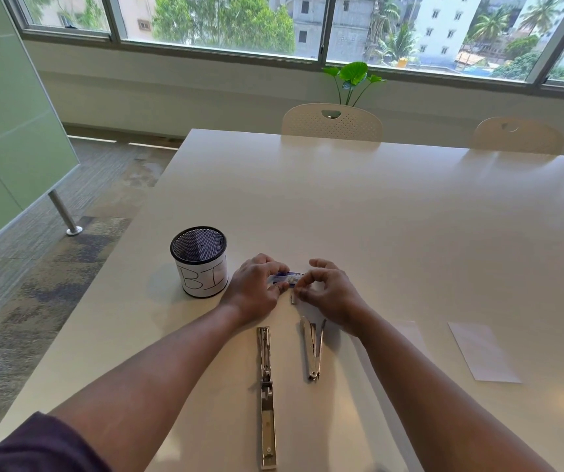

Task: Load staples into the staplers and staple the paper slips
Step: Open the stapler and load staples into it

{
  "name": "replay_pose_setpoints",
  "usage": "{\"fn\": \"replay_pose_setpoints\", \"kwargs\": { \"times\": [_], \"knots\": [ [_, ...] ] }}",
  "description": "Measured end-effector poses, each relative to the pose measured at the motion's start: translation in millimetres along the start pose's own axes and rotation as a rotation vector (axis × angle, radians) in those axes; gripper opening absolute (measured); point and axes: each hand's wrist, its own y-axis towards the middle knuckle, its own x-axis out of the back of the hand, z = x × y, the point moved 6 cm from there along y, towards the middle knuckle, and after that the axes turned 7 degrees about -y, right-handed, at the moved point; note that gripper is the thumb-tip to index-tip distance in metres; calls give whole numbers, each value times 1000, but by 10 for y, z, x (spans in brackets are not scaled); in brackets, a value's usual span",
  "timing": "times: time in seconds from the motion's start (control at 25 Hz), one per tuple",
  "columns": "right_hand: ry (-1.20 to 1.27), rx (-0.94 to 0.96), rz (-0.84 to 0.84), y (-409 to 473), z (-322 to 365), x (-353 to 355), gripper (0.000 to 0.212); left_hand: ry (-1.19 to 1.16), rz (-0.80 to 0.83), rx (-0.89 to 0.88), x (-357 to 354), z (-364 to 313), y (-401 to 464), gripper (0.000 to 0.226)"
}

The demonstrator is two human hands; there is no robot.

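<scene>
A small blue and white staple box [285, 277] is held just above the white table [375, 216]. My left hand [256, 287] grips its left end. My right hand [328, 291] pinches at its right end with thumb and forefinger. A short strip of staples [294, 298] lies on the table just below the box. Two metal staplers lie nearer to me: one [267, 396] folded out flat and long, the other [312, 349] hinged open in a narrow V. Two white paper slips lie to the right, one [483, 352] in plain view, one [410, 335] partly under my right forearm.
A black mesh cup [200, 260] with a white label stands left of my hands. The table's left edge runs diagonally past it. Two white chairs [331, 122] stand at the far side, with a green plant [353, 78] behind them.
</scene>
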Motion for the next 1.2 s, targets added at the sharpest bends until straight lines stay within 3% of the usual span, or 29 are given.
{"fn": "replay_pose_setpoints", "kwargs": {
  "times": [0.12, 0.28, 0.44, 0.64, 1.2],
  "knots": [
    [204, -19, -67, -26, -39, 77, 20, 4, 4, 1, -4, 1, 0, 28],
    [142, -32, -183, -63, -51, 114, 33, 9, 5, 3, 2, -8, 2, 29],
    [81, -49, -265, -17, -75, 115, 19, 0, 1, 0, 3, -8, 7, 28],
    [30, -48, -274, 29, -63, 94, 11, 1, -2, -3, 10, -10, 4, 27],
    [88, -96, -214, 51, -82, 40, 15, 7, 5, -8, 14, -17, 1, 28]
  ]
}}
